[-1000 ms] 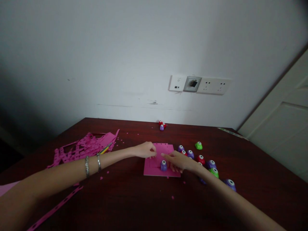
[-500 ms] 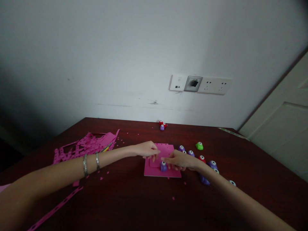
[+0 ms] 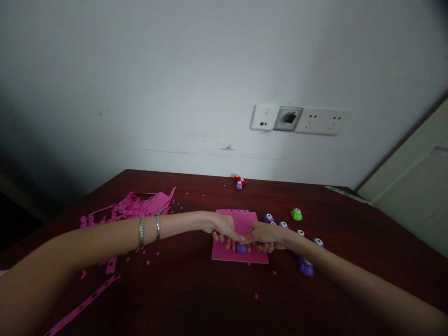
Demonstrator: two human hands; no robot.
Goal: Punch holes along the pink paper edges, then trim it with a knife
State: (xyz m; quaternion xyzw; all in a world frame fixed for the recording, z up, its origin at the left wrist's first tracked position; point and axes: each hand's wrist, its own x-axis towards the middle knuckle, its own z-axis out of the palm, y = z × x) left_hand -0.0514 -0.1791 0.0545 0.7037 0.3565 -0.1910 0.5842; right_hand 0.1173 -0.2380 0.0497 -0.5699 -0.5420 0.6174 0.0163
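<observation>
A purple paper punch (image 3: 241, 248) sits on pink sheets (image 3: 223, 255) in the middle of the table. My left hand (image 3: 222, 227) comes in from the left, its thumb on top of the punch and its fingers curled beside it. From the right, my right hand (image 3: 265, 234) has its thumb on the punch too, the tips of both thumbs meeting there. Its fingers are bent down onto the paper. The thumbs cover the upper part of the punch.
Pink paper offcuts (image 3: 156, 205) lie heaped at the left, with a punched strip (image 3: 82, 305) nearer me. More purple punches (image 3: 306, 268) stand under and beside my right forearm. A green punch (image 3: 296, 214) is behind them, and a small group including a red punch (image 3: 237, 178) stands near the wall.
My left hand has moved right and down onto the purple punch, its thumb meeting the right one. My right thumb has moved on top of the punch. The view has shifted slightly.
</observation>
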